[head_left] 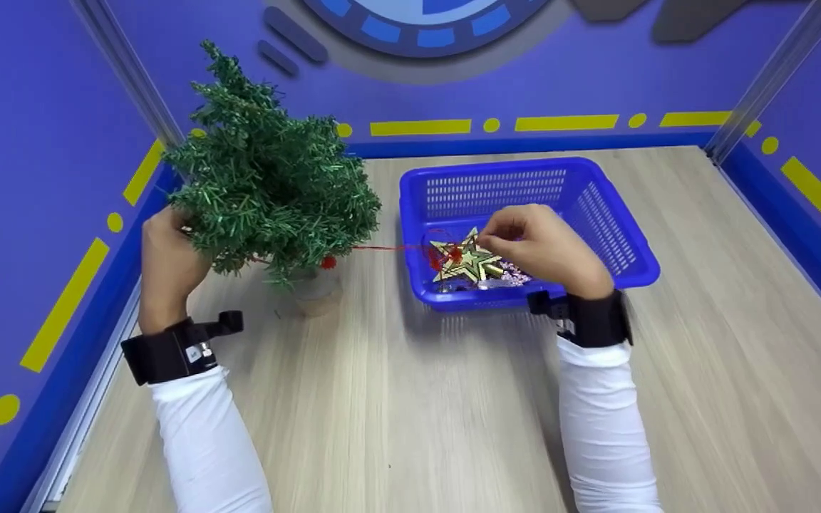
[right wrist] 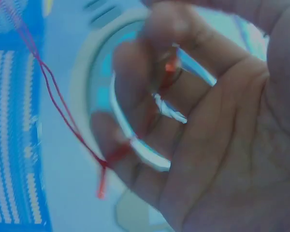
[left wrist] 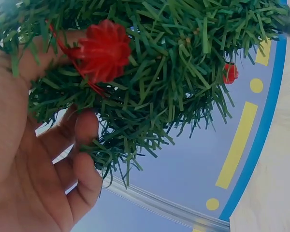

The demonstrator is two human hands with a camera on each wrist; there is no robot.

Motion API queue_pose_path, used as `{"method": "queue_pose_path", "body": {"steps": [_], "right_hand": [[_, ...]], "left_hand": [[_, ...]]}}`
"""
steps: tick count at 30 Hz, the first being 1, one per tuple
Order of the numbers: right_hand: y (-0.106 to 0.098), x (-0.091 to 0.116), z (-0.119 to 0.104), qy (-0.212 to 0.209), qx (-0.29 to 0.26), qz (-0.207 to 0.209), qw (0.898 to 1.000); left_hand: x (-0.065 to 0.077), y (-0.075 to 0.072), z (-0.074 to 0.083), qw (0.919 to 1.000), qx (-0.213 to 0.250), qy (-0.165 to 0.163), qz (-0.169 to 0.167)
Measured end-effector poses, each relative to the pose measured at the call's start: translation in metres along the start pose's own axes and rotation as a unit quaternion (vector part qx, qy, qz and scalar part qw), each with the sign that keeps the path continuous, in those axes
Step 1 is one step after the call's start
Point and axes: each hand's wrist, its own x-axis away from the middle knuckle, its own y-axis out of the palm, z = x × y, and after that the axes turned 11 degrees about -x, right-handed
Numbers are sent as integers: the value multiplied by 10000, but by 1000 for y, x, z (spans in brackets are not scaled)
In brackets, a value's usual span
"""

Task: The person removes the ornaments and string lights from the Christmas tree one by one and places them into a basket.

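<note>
A small green Christmas tree (head_left: 275, 178) leans at the left of the table on a pale base (head_left: 316, 296). My left hand (head_left: 174, 253) holds a lower branch, its fingers curled among the needles. In the left wrist view a red flower-shaped ornament (left wrist: 105, 52) hangs by that hand; another red ornament (left wrist: 230, 73) shows farther along. A thin red string (head_left: 382, 248) stretches from the tree across to the blue basket (head_left: 417, 285). Above the basket, my right hand (head_left: 542, 246) pinches a looped red string (right wrist: 58, 101) between bent fingers; the fingertips are blurred in the right wrist view.
Inside the basket lie a gold star (head_left: 464, 263), red ornaments (head_left: 435, 258) and small pink pieces (head_left: 516, 274). The wood-grain table (head_left: 396, 406) is bounded by blue panels (head_left: 439, 100) at the back and sides.
</note>
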Motion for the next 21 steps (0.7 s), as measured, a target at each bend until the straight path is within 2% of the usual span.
{"method": "queue_pose_path", "body": {"steps": [2,4,10,14,16,18,21], "right_hand": [[7,-7,6,63,374,65,9993],[16,-13,9,118,572,-49,9983],[44,-28,6,44,509,-818,9953],[54,-31,4,160,570,-1154,9916],[55,-30,2,183,601,-1099,9919],[57,-29,-4,41,527,-839,9951],[67,-28,-17,-585,124,-316,9977]], "left_hand": [[-1,1,1,10000,4,-42,10],[-1,1,2,10000,10,-77,11],[-1,1,1,9999,-26,-114,-36],[0,1,1,9998,-40,-175,-112],[0,1,2,9997,-43,-186,-133],[-1,1,3,9997,-62,-177,-124],[-2,1,3,9998,-51,-162,-65]]}}
